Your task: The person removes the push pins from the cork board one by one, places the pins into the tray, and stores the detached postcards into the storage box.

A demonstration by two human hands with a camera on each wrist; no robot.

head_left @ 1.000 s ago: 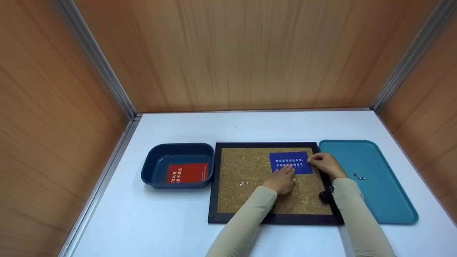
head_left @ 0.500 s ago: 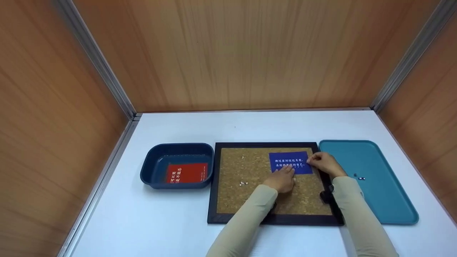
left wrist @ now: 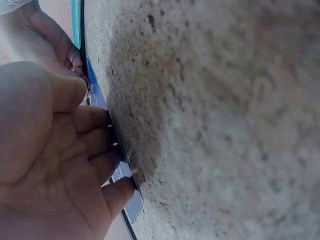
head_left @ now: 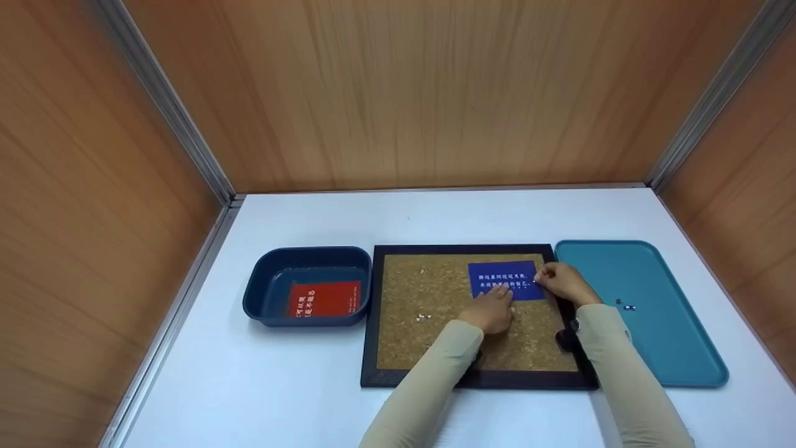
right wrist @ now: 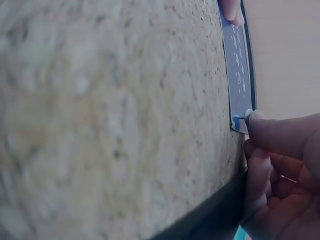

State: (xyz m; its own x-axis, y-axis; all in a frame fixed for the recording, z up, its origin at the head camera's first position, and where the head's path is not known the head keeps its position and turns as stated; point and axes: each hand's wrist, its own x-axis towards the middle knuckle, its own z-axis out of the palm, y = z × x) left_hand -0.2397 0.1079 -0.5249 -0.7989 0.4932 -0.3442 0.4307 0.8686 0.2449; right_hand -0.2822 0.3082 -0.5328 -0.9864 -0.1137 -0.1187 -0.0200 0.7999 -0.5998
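A blue card (head_left: 491,269) with white writing lies on the upper right of a dark-framed corkboard (head_left: 410,348). My left hand (head_left: 491,310) rests its fingertips on the card's lower middle, fingers fairly straight; the left wrist view shows these fingers (left wrist: 102,145) against the card. At the card's right edge, my right hand (head_left: 564,282) pinches a thumbtack (right wrist: 248,114) between thumb and finger. In the right wrist view the tack's pin points at the card near its corner. Whether the pin has entered the cork I cannot tell.
Left of the board stands a dark blue basin (head_left: 264,283) holding a red card (head_left: 333,298). A teal tray (head_left: 659,348) at the right bears a few small shiny pieces (head_left: 628,307). Small shiny bits (head_left: 423,318) also sit on the cork's left part. Wooden walls enclose the table.
The head view has shifted slightly, so everything sits a little higher in it. Both hands stay at the card, with only a slight movement of the right fingers at its edge.
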